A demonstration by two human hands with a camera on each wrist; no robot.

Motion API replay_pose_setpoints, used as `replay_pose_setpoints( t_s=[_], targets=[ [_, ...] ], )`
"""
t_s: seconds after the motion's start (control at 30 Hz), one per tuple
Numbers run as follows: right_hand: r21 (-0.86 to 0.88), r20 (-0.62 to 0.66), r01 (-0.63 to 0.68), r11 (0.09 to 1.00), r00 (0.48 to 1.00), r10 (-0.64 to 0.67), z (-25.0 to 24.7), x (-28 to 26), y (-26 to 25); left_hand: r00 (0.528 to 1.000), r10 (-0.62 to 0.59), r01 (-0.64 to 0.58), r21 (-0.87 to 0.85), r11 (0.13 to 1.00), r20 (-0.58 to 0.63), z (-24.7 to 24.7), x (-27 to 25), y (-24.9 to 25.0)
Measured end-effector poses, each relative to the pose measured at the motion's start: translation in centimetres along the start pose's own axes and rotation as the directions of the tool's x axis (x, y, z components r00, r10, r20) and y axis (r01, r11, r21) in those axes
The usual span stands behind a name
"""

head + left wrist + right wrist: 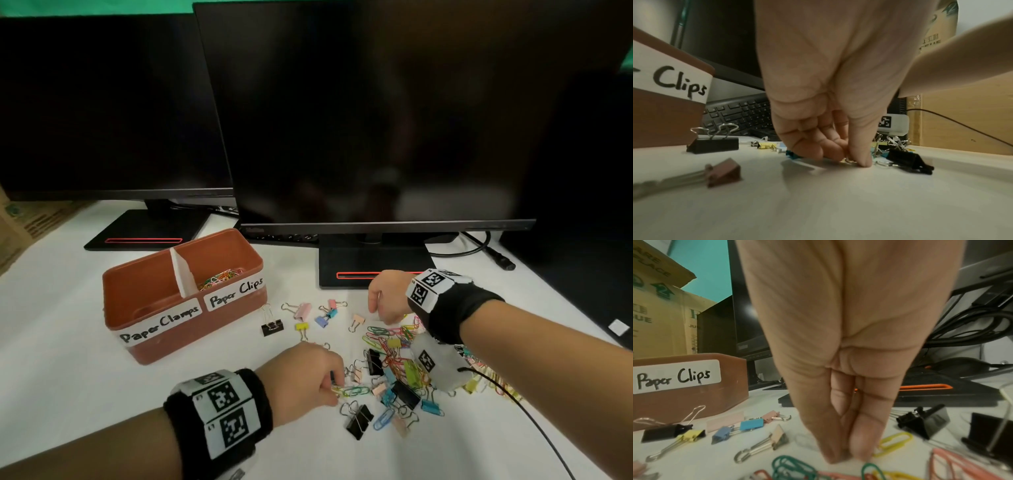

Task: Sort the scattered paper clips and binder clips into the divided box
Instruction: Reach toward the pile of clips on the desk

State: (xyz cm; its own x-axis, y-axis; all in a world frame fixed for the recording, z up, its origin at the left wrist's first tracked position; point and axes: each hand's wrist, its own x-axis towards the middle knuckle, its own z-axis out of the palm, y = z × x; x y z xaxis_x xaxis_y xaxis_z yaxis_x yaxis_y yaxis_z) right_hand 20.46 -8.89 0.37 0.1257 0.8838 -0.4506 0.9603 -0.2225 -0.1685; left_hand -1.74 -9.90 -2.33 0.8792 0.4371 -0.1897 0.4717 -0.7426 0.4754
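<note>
- Left hand (305, 378): fingers (830, 151) curled, tips pinched on paper clips (349, 390) lying on the white worktop (68, 377).
- Right hand (388, 296): fingertips (863, 443) drawn together, pressed down at the pile's far edge; whether they have hold of a clip I cannot tell.
- Binder clips (359, 419) scattered between and around both sets of fingers.
- Divided box (164, 329) left of the fingers; paper clips in its "Paper Clips" side.

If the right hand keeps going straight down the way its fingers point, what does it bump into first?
Probably the white table. The right hand points straight down, its fingertips almost at the surface, beside a yellow paper clip and a green paper clip. Whether they already touch is unclear.
</note>
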Motion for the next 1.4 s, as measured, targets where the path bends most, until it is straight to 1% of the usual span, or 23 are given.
replay_pose_setpoints(
  t_s=[0.07, 0.17, 0.27, 0.33, 0.4, 0.47, 0.53, 0.67, 0.83, 0.9, 1.0, 1.1, 1.17, 1.23, 1.27, 1.33, 1.4],
  targets=[
    [0.054, -0.014, 0.032, 0.998, 0.999, -0.031, 0.1, -0.6, 0.1, 1.0, -0.01, 0.01, 0.03, 0.999, -0.004, -0.1, 0.3, 0.2],
    [0.039, -0.037, 0.104, 0.994, 0.994, -0.103, 0.3, -1.5, -0.2, 1.0, -0.002, 0.003, 0.05, 0.999, -0.006, -0.3, 0.7, 0.3],
    [0.063, -0.058, 0.134, 0.989, 0.99, -0.131, 0.9, -2.2, -0.9, 1.0, 0.012, -0.012, 0.07, 0.997, 0.0, -0.4, 1.0, 0.3],
    [0.043, -0.051, 0.137, 0.99, 0.99, -0.135, 1.3, -2.7, -1.2, 1.0, 0.028, -0.027, 0.104, 0.994, -0.009, -0.4, 1.0, 0.4],
    [-0.018, -0.047, 0.135, 0.991, 0.99, -0.136, 1.6, -2.9, -1.5, 0.999, 0.036, -0.034, 0.12, 0.992, -0.012, -0.4, 1.0, 0.4],
    [-0.077, -0.051, 0.124, 0.989, 0.99, -0.128, 1.8, -3.0, -1.9, 0.999, 0.04, -0.038, 0.105, 0.994, -0.022, -0.3, 1.1, 0.3],
    [-0.092, -0.046, 0.11, 0.99, 0.992, -0.114, 1.7, -3.0, -2.2, 0.999, 0.025, -0.023, 0.065, 0.998, -0.027, -0.2, 1.3, 0.1],
    [-0.073, -0.01, 0.103, 0.992, 0.995, -0.104, 1.1, -2.9, -2.4, 1.0, -0.011, 0.011, 0.079, 0.997, 0.006, -0.1, 1.4, -0.3],
    [-0.011, 0.004, 0.097, 0.995, 0.995, -0.097, 1.1, -2.5, -2.1, 1.0, 0.018, -0.023, 0.261, 0.965, 0.024, 0.1, 1.2, 0.1],
    [-0.005, 0.014, 0.104, 0.995, 0.994, -0.104, 1.2, -2.5, -1.9, 0.999, 0.022, -0.027, 0.264, 0.964, 0.023, 0.0, 1.3, -0.1],
    [0.012, -0.002, 0.11, 0.994, 0.994, -0.11, 1.2, -2.6, -1.6, 1.0, 0.021, -0.025, 0.195, 0.98, 0.019, -0.7, 1.3, -0.7],
    [-0.004, -0.018, 0.126, 0.992, 0.992, -0.126, 0.9, -2.7, -1.4, 1.0, 0.026, -0.023, 0.128, 0.992, -0.018, -2.2, 0.6, -0.8],
    [-0.008, -0.027, 0.141, 0.99, 0.99, -0.141, 0.3, -2.9, -1.5, 0.999, -0.001, 0.003, 0.054, 0.999, -0.044, -3.9, -0.4, -0.9],
    [-0.007, -0.051, 0.163, 0.987, 0.985, -0.163, -0.9, -3.3, -2.0, 0.997, -0.022, 0.025, 0.031, 0.999, -0.074, -6.2, -1.4, -1.0],
    [0.0, -0.078, 0.177, 0.984, 0.981, -0.176, -1.7, -3.5, -2.5, 0.995, -0.037, 0.039, 0.015, 0.999, -0.097, -7.5, -1.9, -1.4],
    [0.019, -0.18, 0.214, 0.977, 0.962, -0.207, -3.5, -3.9, -4.1, 0.981, -0.083, 0.078, -0.037, 0.996, -0.177, -10.1, -2.8, -2.3],
    [0.059, -0.291, 0.264, 0.963, 0.927, -0.236, -5.3, -3.9, -6.3, 0.944, -0.15, 0.144, -0.043, 0.989, -0.293, -12.7, -3.6, -3.6]
  ],
)
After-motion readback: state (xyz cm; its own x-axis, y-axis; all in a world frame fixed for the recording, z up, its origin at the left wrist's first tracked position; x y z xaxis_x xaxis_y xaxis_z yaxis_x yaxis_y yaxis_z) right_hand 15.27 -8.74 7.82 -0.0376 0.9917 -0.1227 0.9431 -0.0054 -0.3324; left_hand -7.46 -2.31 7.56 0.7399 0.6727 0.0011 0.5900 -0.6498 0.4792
